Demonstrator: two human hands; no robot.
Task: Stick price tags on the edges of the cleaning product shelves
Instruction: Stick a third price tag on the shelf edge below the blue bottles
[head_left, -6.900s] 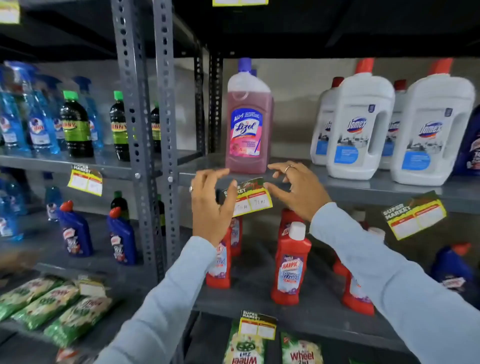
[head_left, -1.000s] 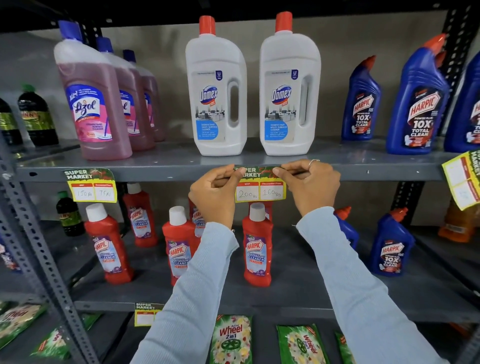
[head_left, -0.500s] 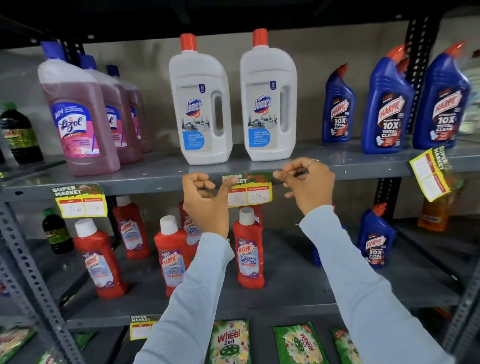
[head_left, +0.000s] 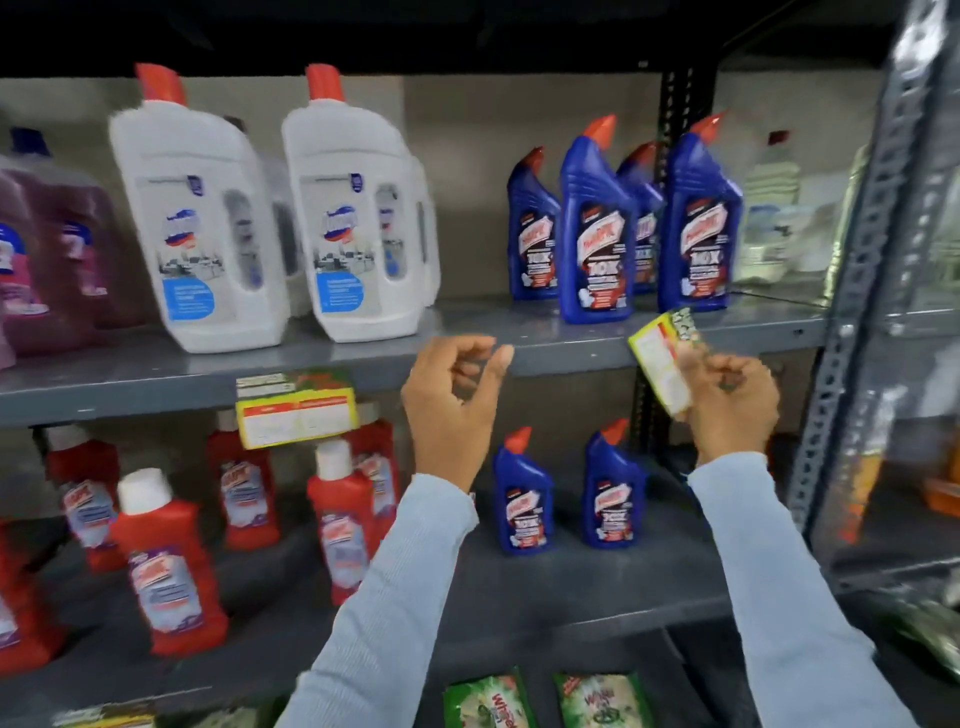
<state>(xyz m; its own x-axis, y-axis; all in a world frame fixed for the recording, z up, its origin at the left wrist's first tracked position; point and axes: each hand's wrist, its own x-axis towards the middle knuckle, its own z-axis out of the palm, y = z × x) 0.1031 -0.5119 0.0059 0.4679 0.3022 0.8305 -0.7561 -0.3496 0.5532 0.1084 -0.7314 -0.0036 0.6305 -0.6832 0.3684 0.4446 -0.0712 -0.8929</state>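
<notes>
At right of centre, the right hand (head_left: 730, 402) pinched a loose price tag (head_left: 661, 370), tilted, just below the shelf edge (head_left: 566, 354); the left hand (head_left: 453, 402) hung half-curled, empty. Pressed on one-handed, it might stick crooked. Blur left only "10X" legible on the blue bottles (head_left: 597, 234).

You were in a shop, cleaning-products aisle. Grey slotted-steel shelving (head_left: 545, 345) carried rows of identical stock: white bottles (head_left: 358, 208), blue toilet-cleaner bottles (head_left: 597, 228), red bottles (head_left: 166, 561), green detergent packets (head_left: 491, 701) lower down. A yellow price tag (head_left: 297, 410) hung from the shelf edge.
</notes>
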